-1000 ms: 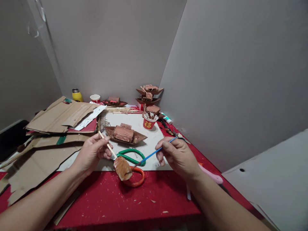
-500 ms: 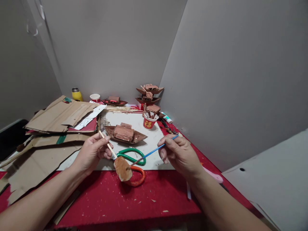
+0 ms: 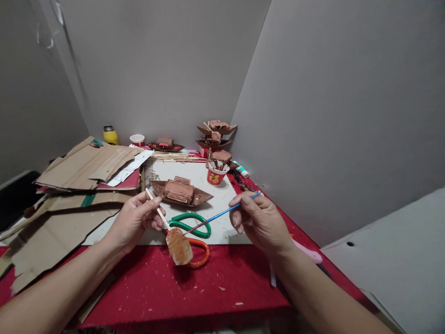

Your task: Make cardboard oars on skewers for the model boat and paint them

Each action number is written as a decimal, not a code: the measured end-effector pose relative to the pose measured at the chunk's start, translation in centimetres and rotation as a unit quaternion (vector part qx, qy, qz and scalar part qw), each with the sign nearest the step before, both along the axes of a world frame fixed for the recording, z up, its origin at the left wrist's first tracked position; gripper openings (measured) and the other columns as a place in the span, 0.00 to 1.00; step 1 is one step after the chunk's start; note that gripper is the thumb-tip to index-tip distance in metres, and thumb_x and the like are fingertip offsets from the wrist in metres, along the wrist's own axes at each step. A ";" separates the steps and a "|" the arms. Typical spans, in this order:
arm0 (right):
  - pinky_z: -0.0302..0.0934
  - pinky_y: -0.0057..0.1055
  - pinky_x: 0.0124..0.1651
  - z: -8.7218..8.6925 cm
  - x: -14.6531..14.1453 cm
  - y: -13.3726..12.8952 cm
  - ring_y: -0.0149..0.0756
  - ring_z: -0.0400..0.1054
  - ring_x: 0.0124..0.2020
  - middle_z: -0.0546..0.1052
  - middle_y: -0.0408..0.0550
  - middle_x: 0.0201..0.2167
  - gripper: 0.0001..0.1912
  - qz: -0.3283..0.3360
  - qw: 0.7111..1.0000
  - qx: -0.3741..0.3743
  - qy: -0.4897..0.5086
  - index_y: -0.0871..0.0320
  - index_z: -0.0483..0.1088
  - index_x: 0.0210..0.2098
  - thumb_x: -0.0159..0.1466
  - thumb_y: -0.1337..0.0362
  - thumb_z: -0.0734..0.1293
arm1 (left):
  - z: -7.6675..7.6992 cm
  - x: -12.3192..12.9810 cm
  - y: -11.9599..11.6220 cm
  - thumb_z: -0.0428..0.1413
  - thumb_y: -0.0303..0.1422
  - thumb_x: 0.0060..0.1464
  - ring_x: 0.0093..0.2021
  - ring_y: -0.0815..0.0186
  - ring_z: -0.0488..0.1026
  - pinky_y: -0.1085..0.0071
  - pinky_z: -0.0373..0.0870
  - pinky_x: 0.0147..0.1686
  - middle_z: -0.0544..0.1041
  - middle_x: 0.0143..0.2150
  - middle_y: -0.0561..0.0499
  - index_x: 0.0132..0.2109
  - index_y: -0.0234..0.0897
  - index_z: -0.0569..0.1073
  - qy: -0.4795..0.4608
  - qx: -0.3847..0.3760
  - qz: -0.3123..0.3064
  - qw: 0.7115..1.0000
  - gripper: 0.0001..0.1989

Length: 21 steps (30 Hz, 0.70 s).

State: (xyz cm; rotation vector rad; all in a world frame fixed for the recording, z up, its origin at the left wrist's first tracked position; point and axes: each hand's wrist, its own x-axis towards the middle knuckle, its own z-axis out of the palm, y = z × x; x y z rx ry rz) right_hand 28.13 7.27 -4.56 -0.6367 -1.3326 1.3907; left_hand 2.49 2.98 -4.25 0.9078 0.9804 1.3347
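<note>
My left hand (image 3: pixel 139 218) pinches a thin pale wooden stick (image 3: pixel 157 208). At the stick's lower end is a small flat oval piece (image 3: pixel 180 248), mostly coated reddish brown with paler patches near its lower edge. A blue-handled paintbrush (image 3: pixel 222 213) is held in my right hand (image 3: pixel 259 220), its brown tip at the upper right part of the oval piece. Under and behind the piece lie scissors with one green and one orange handle loop (image 3: pixel 205 262). Beyond them a brown model boat (image 3: pixel 179 191) with a ribbed canopy rests on the white board (image 3: pixel 225 227).
Torn cardboard (image 3: pixel 86 167) is stacked at the left. A red paper cup (image 3: pixel 218 174) with brown stains stands behind the boat, near more model boats (image 3: pixel 217 134). Thin sticks (image 3: pixel 174 157), a white cup (image 3: pixel 137 140) and a yellow bottle (image 3: pixel 111 135) sit at the back.
The brush tip has shifted up and slightly left across the oval piece, and my right hand has moved slightly right and up. The oval piece has moved slightly down and right.
</note>
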 end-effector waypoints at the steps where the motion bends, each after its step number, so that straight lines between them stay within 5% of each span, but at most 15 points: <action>1: 0.55 0.21 0.14 0.0 -0.1 0.0 0.25 0.61 0.11 0.72 0.39 0.13 0.17 -0.002 1.000 0.001 0.000 0.58 0.75 0.28 0.57 0.49 0.71 | 0.0 0.0 0.0 0.64 0.33 0.48 0.17 0.73 0.70 0.80 0.67 0.17 0.76 0.22 0.54 0.30 0.35 0.68 0.000 0.000 -0.002 1.000 0.11; 9: 0.58 0.23 0.15 -0.2 0.0 -0.5 0.28 0.64 0.12 0.72 0.42 0.13 0.17 0.043 0.998 0.001 -0.048 0.60 0.75 0.25 0.57 0.51 0.72 | 0.0 0.0 0.0 0.64 0.34 0.48 0.18 0.73 0.71 0.80 0.68 0.18 0.76 0.23 0.53 0.31 0.35 0.69 0.000 0.003 -0.002 1.000 0.11; 17: 0.57 0.21 0.15 -0.2 0.0 -0.1 0.26 0.63 0.12 0.73 0.40 0.14 0.16 -0.012 1.000 0.017 -0.015 0.58 0.75 0.29 0.58 0.50 0.71 | 0.2 0.1 -0.2 0.65 0.34 0.47 0.18 0.73 0.71 0.79 0.68 0.18 0.77 0.23 0.53 0.31 0.34 0.68 0.011 0.009 0.003 1.000 0.12; 21: 0.58 0.22 0.16 -0.1 0.0 -0.3 0.27 0.64 0.13 0.73 0.41 0.14 0.17 0.014 0.999 0.017 -0.049 0.59 0.76 0.28 0.57 0.50 0.72 | 0.3 0.2 -0.2 0.65 0.35 0.46 0.18 0.72 0.71 0.79 0.67 0.18 0.77 0.23 0.53 0.31 0.35 0.68 0.016 0.009 0.009 1.000 0.13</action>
